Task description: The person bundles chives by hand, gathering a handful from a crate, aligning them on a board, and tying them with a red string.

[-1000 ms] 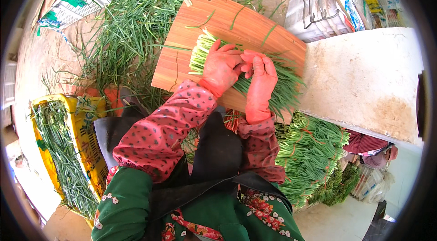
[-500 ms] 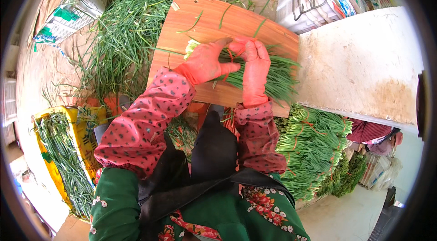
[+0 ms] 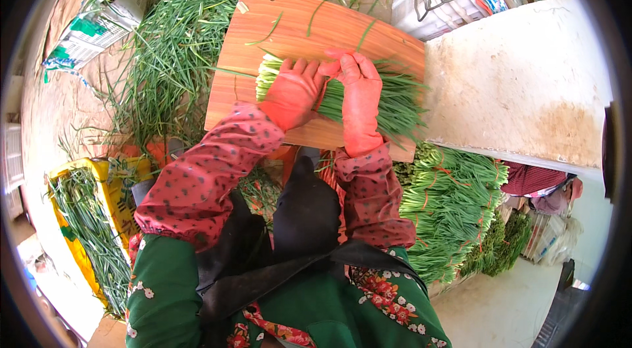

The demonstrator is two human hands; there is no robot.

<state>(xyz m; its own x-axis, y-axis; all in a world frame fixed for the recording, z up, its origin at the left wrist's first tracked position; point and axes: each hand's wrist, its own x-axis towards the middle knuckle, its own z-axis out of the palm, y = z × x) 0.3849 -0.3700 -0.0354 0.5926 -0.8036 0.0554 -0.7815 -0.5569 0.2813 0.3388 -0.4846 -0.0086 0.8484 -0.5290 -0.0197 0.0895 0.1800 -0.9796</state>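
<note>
A bunch of chives (image 3: 401,101) lies across a wood-grain board (image 3: 257,25), its pale cut ends to the left and green tips to the right. My left hand (image 3: 293,93), in an orange-red rubber glove, is closed over the bunch near the pale ends. Beside it my right hand (image 3: 361,91), gloved alike, pinches an orange-red tie (image 3: 321,93) at the bunch's middle. The fingers partly hide the tie, and I cannot tell whether it is knotted. A few loose blades (image 3: 313,18) lie on the board's far part.
Loose chives (image 3: 191,32) are heaped beyond the board, to the left. Several tied bunches (image 3: 447,216) are stacked below right. A yellow-sided container (image 3: 105,183) of chives stands at lower left. A stained white surface (image 3: 520,85) borders the board's right, with a wrapped white bundle (image 3: 434,2) behind.
My left hand has turned from a spread thumb and finger at the tie to lying over the bunch. My right hand stays at the tie. The whole view has shifted slightly.
</note>
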